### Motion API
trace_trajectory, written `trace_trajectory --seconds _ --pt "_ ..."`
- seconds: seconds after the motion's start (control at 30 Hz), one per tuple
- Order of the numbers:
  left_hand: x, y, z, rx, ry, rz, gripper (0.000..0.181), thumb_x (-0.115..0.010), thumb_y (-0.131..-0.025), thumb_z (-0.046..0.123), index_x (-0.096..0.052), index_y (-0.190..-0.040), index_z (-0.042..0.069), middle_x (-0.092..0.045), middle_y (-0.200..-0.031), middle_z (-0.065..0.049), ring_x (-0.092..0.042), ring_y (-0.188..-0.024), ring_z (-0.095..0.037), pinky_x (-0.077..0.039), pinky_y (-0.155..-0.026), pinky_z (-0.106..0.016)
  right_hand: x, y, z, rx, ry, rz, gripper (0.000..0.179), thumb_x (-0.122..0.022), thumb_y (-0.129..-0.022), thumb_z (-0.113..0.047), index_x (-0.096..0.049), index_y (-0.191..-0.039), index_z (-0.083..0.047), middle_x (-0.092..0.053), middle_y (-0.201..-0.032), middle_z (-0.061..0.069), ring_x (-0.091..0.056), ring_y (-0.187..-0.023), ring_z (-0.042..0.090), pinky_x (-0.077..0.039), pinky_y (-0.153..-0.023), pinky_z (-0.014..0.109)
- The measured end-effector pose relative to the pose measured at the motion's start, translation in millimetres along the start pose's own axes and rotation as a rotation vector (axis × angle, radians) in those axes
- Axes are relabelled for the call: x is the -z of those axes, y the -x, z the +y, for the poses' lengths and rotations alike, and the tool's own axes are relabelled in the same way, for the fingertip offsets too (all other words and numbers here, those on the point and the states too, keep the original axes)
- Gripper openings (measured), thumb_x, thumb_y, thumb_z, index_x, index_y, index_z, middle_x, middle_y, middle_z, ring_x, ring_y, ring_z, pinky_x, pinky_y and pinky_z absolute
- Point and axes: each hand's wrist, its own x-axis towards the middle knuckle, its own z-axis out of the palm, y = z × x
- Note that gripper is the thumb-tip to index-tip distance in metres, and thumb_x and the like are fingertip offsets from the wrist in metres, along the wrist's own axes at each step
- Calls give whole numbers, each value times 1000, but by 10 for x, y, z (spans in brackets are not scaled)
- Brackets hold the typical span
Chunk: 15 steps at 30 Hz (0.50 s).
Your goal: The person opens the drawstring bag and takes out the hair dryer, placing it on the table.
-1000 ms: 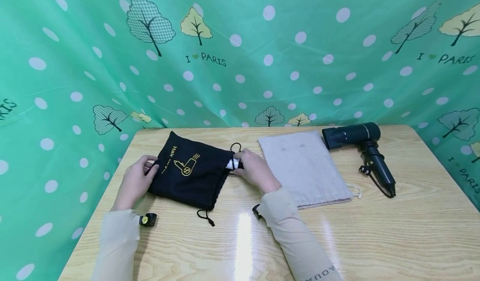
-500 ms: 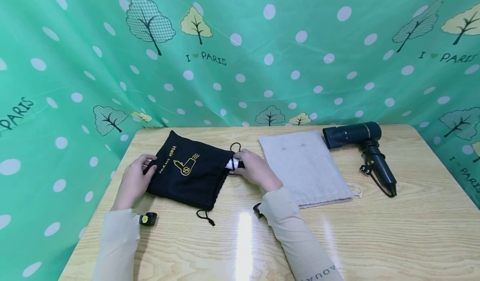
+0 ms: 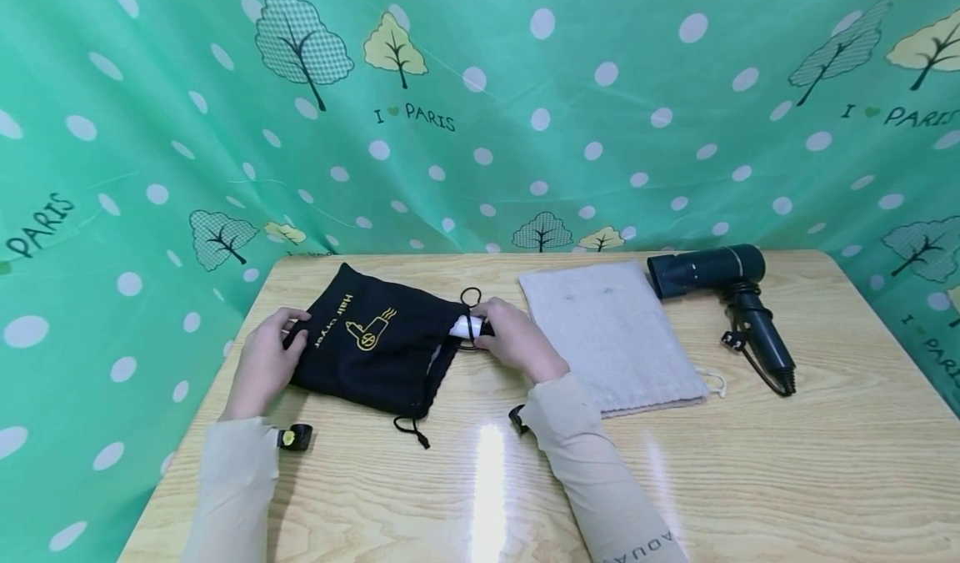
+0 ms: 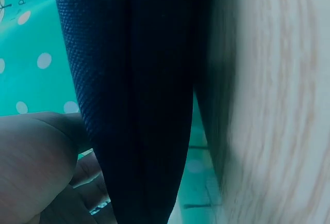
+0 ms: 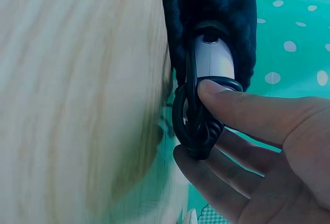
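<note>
A black drawstring bag point(image 3: 390, 342) lies on the left of the table, printed in yellow with "Hair Dryer" and a dryer outline. My left hand point(image 3: 264, 363) pinches its left, closed end between thumb and fingers. From the bag's mouth on the right sticks the white handle of a hair dryer point(image 5: 214, 59), a black cord point(image 5: 188, 126) looped around its end. My right hand point(image 3: 517, 338) grips that handle end, thumb on the cord loop and fingers underneath. The rest of the dryer is hidden in the bag.
A grey drawstring bag point(image 3: 611, 338) lies flat to the right of my right hand. Beyond it lies a dark hair dryer point(image 3: 712, 271) with its cord wrapped round the handle. Polka-dot green cloth point(image 3: 480, 113) hangs behind and beside the wooden table point(image 3: 787, 480).
My left hand and the black bag's closed end have shifted slightly left. A bit more of the white handle shows at the bag's mouth, and my right hand still holds it.
</note>
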Motion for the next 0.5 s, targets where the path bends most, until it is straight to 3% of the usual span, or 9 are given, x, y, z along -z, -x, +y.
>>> trace_trajectory --seconds 0.37,0.5 --pt "25 14 -47 2 -5 11 25 -57 -95 2 -61 -119 0 -64 -108 -29 -62 -94 -45 -48 -78 -58 73 19 75 -10 -16 -22 40 -74 -87 -6 -64 -126 -1 -65 -123 16 -60 -118 31 -47 -106 43" --pt "40 28 -57 6 -6 13 24 -56 -96 3 -61 -120 1 -64 -108 -28 -63 -94 -44 -49 -78 -57 125 51 97 -29 -38 -47 41 -73 -88 -5 -63 -127 1 -62 -129 17 -56 -125 33 -43 -109 44"
